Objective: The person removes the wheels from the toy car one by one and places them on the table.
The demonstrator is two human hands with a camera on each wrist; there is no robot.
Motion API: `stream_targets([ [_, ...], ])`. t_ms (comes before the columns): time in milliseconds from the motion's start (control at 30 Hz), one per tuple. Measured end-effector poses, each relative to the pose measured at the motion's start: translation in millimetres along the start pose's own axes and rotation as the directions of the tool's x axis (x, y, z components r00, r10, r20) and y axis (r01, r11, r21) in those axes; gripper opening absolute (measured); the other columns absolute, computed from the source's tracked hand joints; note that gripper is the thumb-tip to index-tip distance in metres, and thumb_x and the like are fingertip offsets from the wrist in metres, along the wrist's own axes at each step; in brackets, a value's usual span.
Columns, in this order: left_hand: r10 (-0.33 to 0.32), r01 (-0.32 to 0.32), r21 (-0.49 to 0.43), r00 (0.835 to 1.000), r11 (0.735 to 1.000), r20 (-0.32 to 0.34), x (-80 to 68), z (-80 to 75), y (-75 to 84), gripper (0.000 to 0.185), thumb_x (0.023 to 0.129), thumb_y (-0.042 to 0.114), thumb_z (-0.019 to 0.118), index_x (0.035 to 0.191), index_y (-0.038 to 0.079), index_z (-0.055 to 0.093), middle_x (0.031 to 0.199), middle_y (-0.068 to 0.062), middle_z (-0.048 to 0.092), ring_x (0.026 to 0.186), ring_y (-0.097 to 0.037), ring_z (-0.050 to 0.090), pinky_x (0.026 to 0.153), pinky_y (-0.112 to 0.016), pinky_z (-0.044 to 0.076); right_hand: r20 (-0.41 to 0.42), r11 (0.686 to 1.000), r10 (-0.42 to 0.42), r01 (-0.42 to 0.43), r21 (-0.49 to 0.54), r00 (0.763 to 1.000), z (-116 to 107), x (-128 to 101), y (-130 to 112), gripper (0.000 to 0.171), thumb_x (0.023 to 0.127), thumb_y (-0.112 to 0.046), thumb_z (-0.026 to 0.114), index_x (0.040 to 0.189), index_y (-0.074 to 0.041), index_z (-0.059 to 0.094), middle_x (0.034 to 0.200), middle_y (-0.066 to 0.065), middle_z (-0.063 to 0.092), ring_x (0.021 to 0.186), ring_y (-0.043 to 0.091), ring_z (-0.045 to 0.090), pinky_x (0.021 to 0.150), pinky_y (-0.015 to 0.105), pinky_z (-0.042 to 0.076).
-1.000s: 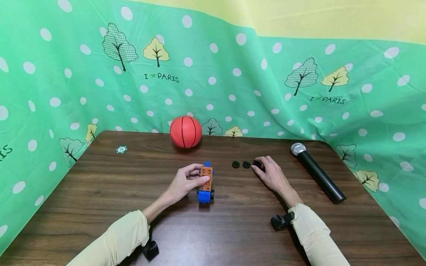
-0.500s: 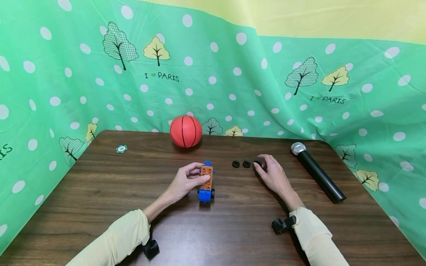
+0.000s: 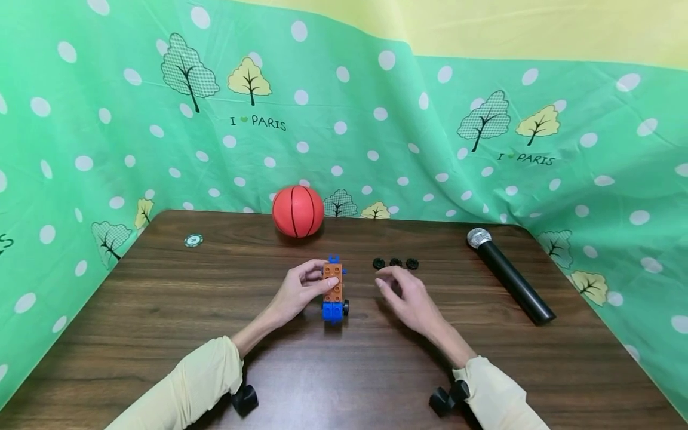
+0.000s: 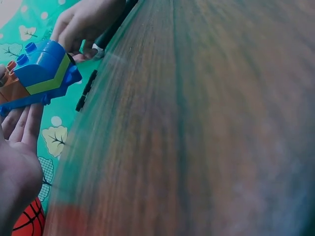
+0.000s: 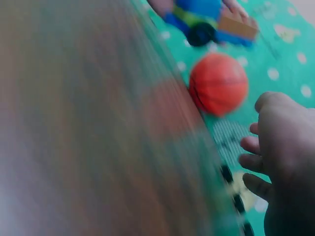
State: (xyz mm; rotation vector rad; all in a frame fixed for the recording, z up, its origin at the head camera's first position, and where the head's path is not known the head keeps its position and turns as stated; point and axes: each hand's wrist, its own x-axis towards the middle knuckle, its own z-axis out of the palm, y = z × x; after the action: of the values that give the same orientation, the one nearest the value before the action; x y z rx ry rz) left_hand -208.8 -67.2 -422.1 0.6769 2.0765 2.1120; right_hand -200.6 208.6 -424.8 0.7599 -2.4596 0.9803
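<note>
A small toy car [image 3: 333, 291] of orange and blue bricks stands at the middle of the brown table [image 3: 161, 310]. My left hand [image 3: 321, 279] grips its orange part from the left, thumb on the near side. In the left wrist view the car's blue end [image 4: 43, 66] sticks out past my fingers [image 4: 22, 125]. To the car's right my right hand [image 3: 388, 285] hovers with its fingers loosely spread and nothing in them. Three black wheels [image 3: 395, 263] lie in a row just beyond that hand, also seen as wheels [image 5: 233, 189] in the right wrist view.
An orange ball [image 3: 298, 211] sits at the table's back edge against the green dotted cloth [image 3: 376, 119]. A black microphone [image 3: 510, 275] lies on the right. A small round chip [image 3: 194, 240] lies at the back left.
My right hand has let go of the rightmost black wheel, left it in the row, and moved left and nearer, toward the car. The left hand keeps its hold.
</note>
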Motion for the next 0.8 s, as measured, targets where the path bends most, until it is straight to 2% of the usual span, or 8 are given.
stream_targets([
  [133, 0.008, -0.008, 0.005, 1.0, 1.0, -0.001, -0.3, -0.1, 2.2, 0.039, 0.1, 0.016, 0.068, 0.131, -0.006, 0.06, 0.111, -0.018, 0.074, 0.095, -0.019, 0.072, 0.085, -0.031, 0.058, 0.085, 0.983, 0.075, -0.088, 0.162, 0.994, 11.7, -3.4, -19.9, 0.017, 0.106, -0.014, 0.059, 0.116, -0.003, 0.068, 0.092, 0.001, 0.068, 0.08, 0.014, 0.063, 0.07, 0.03, 0.053],
  [300, 0.015, -0.015, 0.005, 1.0, 1.0, -0.004, -0.3, -0.1, 3.3, 0.039, 0.103, 0.016, 0.064, 0.134, -0.007, 0.058, 0.11, -0.02, 0.074, 0.093, -0.016, 0.071, 0.085, -0.03, 0.058, 0.162, 0.925, 0.149, -0.196, 0.326, 0.975, 23.5, -5.3, -38.7, 0.022, 0.11, -0.016, 0.052, 0.118, -0.003, 0.067, 0.09, 0.006, 0.069, 0.081, 0.023, 0.066, 0.071, 0.031, 0.054],
  [533, 0.005, -0.005, -0.027, 1.0, 1.0, -0.014, 0.5, 0.4, 1.4, 0.04, 0.107, 0.016, 0.054, 0.14, -0.006, 0.052, 0.121, -0.024, 0.069, 0.097, -0.015, 0.068, 0.082, -0.031, 0.057, 0.194, 0.861, 0.22, -0.284, 0.422, 0.956, 36.7, -4.9, -56.7, 0.022, 0.111, -0.018, 0.05, 0.114, -0.004, 0.068, 0.087, 0.006, 0.069, 0.08, 0.023, 0.067, 0.071, 0.033, 0.056],
  [800, -0.031, 0.031, -0.041, 0.999, 0.999, 0.007, 1.5, 1.1, -0.3, 0.043, 0.11, 0.02, 0.05, 0.147, -0.001, 0.045, 0.126, -0.026, 0.065, 0.103, -0.02, 0.067, 0.08, -0.036, 0.058, 0.173, 0.817, 0.301, -0.347, 0.46, 0.938, 45.3, -3.5, -65.9, 0.022, 0.109, -0.018, 0.056, 0.113, 0.001, 0.067, 0.084, 0.007, 0.067, 0.076, 0.019, 0.064, 0.07, 0.03, 0.055],
])
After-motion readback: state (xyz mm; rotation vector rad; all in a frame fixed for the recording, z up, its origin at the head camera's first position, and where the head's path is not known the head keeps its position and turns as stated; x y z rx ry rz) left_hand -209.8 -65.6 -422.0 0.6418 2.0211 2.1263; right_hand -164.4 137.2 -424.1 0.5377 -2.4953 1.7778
